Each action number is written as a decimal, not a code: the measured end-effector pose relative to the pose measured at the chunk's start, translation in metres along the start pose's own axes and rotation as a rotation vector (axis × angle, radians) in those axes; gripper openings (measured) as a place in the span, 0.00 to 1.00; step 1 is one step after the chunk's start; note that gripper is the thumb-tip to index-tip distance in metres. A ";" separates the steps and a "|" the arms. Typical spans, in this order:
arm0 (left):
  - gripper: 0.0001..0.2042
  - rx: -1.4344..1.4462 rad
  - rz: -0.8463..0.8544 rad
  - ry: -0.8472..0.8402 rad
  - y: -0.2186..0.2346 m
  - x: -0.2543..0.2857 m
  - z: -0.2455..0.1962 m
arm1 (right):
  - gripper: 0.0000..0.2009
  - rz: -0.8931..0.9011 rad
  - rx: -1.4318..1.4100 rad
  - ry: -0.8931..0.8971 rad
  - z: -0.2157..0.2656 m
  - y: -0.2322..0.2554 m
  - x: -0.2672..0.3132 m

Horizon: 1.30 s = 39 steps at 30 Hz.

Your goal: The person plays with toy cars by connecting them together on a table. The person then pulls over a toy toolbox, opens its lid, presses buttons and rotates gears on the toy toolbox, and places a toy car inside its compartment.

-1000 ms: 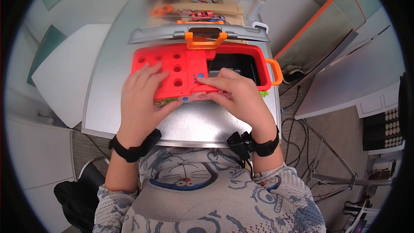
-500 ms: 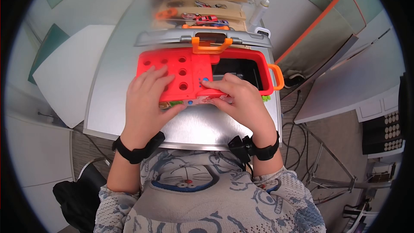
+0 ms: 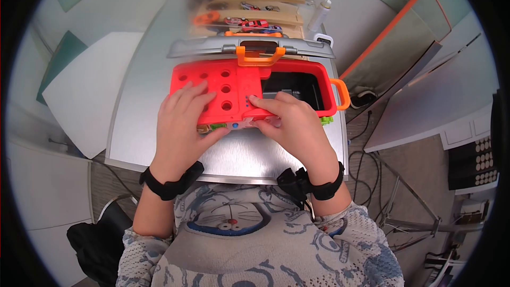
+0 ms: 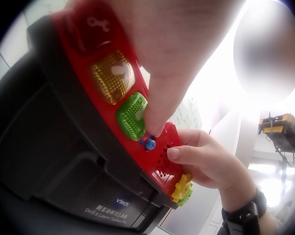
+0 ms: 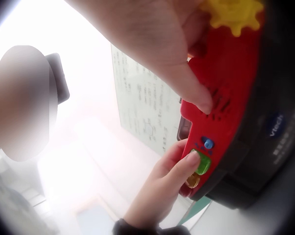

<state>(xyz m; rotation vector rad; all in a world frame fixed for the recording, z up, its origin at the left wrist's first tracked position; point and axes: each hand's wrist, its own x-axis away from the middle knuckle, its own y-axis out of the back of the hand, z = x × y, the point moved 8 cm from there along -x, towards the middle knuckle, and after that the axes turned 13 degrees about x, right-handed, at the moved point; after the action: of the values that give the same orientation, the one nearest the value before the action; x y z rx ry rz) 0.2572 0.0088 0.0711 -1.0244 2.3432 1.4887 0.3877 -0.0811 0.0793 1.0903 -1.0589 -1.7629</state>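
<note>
Right grip (image 3: 298, 123) holds toolbox (image 3: 245, 82), grey lid (image 3: 207, 47) behind.

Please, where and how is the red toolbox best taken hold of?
Probably by the orange side handle, approached from the right: this loop juts beyond the toolbox, and nothing covers it. The grey lid stands open, so the lid handle looks less suitable.

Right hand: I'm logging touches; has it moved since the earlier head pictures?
Yes: against the red top, the right hand has one of its fingers slightly farther forward, hiding the top's previously visible blue button.
</note>
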 end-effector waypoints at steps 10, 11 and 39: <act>0.29 -0.002 -0.004 0.000 -0.001 0.000 0.001 | 0.19 0.005 -0.021 0.025 -0.006 -0.007 -0.001; 0.29 -0.004 -0.005 -0.001 -0.001 0.000 0.001 | 0.18 -0.042 -0.025 0.053 -0.005 -0.005 -0.001; 0.28 0.019 -0.006 -0.008 0.001 0.001 0.000 | 0.23 -0.107 0.114 0.123 0.003 -0.001 0.003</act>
<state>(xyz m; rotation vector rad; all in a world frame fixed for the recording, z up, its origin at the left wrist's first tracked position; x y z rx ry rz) 0.2556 0.0089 0.0710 -1.0183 2.3425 1.4628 0.3836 -0.0831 0.0785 1.3297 -1.0531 -1.7111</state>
